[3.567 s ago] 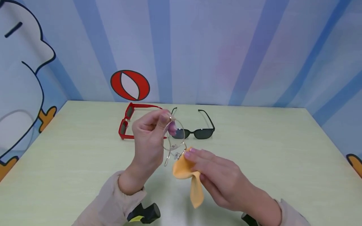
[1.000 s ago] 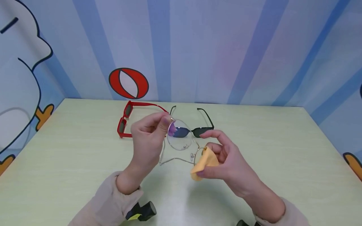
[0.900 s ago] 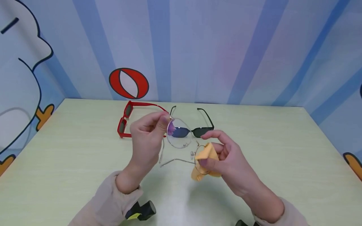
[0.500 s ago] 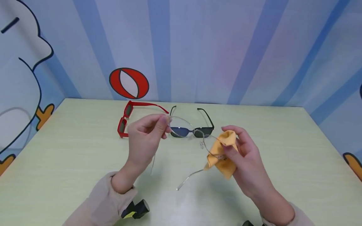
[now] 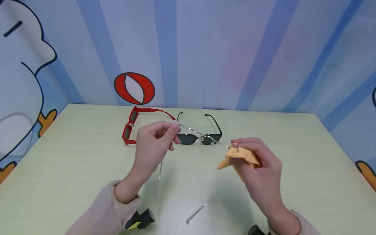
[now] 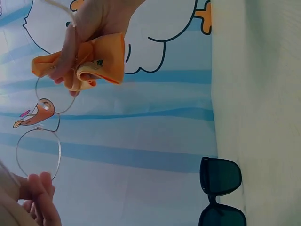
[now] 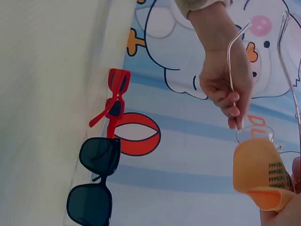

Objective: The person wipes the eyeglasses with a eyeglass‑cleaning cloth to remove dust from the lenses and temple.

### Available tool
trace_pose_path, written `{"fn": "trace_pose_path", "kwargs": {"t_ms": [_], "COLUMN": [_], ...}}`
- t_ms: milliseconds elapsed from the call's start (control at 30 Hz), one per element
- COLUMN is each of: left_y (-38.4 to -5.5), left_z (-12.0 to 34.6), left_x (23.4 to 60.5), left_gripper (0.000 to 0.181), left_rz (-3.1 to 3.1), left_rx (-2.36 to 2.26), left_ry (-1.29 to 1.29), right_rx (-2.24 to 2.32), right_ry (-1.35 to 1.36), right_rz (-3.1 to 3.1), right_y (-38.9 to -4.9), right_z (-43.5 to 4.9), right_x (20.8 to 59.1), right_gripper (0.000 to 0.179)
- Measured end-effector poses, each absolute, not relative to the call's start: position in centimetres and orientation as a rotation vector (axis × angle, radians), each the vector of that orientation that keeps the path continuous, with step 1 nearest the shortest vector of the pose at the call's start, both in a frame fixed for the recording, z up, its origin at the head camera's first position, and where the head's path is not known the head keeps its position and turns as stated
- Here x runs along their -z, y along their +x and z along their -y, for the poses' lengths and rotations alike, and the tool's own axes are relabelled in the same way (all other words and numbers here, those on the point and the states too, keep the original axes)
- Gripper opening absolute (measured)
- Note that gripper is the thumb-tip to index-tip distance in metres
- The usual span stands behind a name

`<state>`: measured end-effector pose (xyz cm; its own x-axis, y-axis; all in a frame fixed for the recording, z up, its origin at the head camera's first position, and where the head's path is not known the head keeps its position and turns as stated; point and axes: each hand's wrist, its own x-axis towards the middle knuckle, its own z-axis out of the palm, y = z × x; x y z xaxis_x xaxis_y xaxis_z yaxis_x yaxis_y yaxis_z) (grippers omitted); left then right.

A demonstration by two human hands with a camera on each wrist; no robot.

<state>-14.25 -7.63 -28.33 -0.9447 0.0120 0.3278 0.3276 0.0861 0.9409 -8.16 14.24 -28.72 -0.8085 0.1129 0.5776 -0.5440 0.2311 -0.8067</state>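
Observation:
A pair of thin-rimmed eyeglasses (image 5: 192, 130) is held up above the table, seen nearly edge-on in the head view. My left hand (image 5: 155, 143) pinches the frame at its left end between thumb and fingers. My right hand (image 5: 261, 166) grips an orange-yellow cleaning cloth (image 5: 245, 156) folded around the right lens. In the left wrist view one round rim (image 6: 60, 157) shows bare, and the cloth (image 6: 101, 61) covers part of the other. Both clear-tipped temples hang toward the wearer; one temple tip (image 5: 195, 214) shows low in the head view.
Red sunglasses (image 5: 127, 132) lie unfolded at the back left of the pale table (image 5: 88, 156). Black sunglasses (image 5: 188, 139) lie unfolded just behind the held eyeglasses. A printed blue-striped wall (image 5: 205, 58) borders the table's far edge.
My right hand has shifted right and turned, and the cloth is now around the right lens. The eyeglasses have tilted from facing the head camera to nearly edge-on. My left hand keeps its pinch.

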Motion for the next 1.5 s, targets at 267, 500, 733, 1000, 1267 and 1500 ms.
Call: {"fn": "trace_pose_path", "kwargs": {"t_ms": [267, 500, 733, 1000, 1267, 1500], "left_y": [-14.6, -14.9, -15.4, -15.6, -15.2, -14.5], "left_z": [8.1, 7.9, 7.3, 7.2, 6.6, 5.8], "left_x": [28.0, 28.9, 28.7, 28.5, 28.5, 28.7], "left_gripper": [0.026, 0.018, 0.019, 0.011, 0.011, 0.01], "left_rz": [2.17, 2.013, 1.707, 1.754, 1.849, 1.909], "left_rx": [2.16, 1.722, 1.586, 1.519, 1.598, 1.736], "left_ry": [-0.409, -0.768, -0.827, -0.729, -0.841, -0.921], "right_rx": [-2.204, -2.806, -2.988, -2.989, -2.598, -1.392], "right_ry": [-0.058, -0.223, 0.134, 0.332, 0.147, 0.915], "right_rz": [1.952, 1.729, 1.897, 2.094, 2.05, 1.771], "right_y": [-9.3, -10.2, -9.8, -9.2, -9.4, -10.0], "right_z": [-15.0, -15.4, -15.1, -15.7, -15.1, -11.7], "right_x": [28.2, 28.9, 30.1, 30.3, 28.6, 29.9], "right_gripper": [0.009, 0.005, 0.003, 0.025, 0.044, 0.024]}}
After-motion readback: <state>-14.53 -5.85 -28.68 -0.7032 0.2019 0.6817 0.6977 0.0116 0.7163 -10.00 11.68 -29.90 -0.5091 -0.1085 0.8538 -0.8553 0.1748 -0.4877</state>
